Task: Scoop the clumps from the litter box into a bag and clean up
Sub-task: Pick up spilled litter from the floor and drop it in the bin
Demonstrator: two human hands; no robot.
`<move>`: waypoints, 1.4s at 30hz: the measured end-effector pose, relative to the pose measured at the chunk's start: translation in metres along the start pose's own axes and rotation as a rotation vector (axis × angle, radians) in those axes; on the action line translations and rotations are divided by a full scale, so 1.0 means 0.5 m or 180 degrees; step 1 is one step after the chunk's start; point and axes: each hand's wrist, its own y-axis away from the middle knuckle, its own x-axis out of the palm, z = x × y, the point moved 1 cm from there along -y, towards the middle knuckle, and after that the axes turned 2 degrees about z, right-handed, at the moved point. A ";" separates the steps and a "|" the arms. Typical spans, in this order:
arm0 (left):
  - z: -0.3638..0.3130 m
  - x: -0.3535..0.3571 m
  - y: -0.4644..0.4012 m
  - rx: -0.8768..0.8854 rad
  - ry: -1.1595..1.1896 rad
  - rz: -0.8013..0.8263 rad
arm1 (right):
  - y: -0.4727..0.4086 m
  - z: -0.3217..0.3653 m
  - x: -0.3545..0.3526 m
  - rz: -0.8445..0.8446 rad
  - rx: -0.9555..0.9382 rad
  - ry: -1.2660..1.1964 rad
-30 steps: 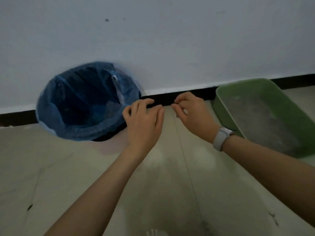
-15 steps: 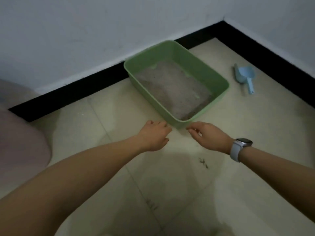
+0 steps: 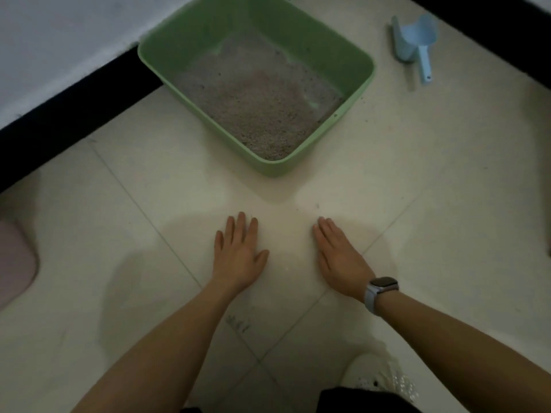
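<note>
Both hands lay flat with fingers straight and held nothing: the left hand (image 3: 238, 257) and the right hand (image 3: 338, 257) were spread palm-down over the floor (image 3: 417, 189), side by side with a gap of bare tile between them. Whether the palms actually pressed the tile could not be told. A watch (image 3: 380, 290) with a pale strap sat on the right wrist.

Just beyond the fingertips stood the green litter box (image 3: 354, 64), set at an angle with 1 corner toward the hands and grey litter (image 3: 253, 96) covering its bottom. To its right, apart from it, a pale blue scoop (image 3: 416, 40) lay on the floor, handle pointing toward the person.

The floor was of pale cream tiles with thin grout lines and a few dark specks. A black skirting board (image 3: 74, 105) ran below a white wall (image 3: 59, 34) at the upper left. A pinkish object (image 3: 15, 260) sat at the left edge, and a white shoe (image 3: 372, 374) showed at the bottom.
</note>
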 end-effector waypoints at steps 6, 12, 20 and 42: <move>0.006 -0.018 -0.024 -0.0071 0.0503 -0.0780 | 0.037 -0.008 0.010 0.0133 -0.0076 0.0338; 0.040 -0.091 -0.123 -0.0331 0.0755 -0.0939 | -0.043 0.003 -0.044 -0.0099 0.0625 0.0128; 0.053 -0.134 -0.212 -0.1006 0.2142 -0.1363 | -0.092 0.002 -0.087 0.0513 0.1038 0.0221; 0.033 -0.120 -0.241 -0.1237 0.2082 -0.1643 | -0.089 0.018 -0.099 0.0710 0.1041 0.0302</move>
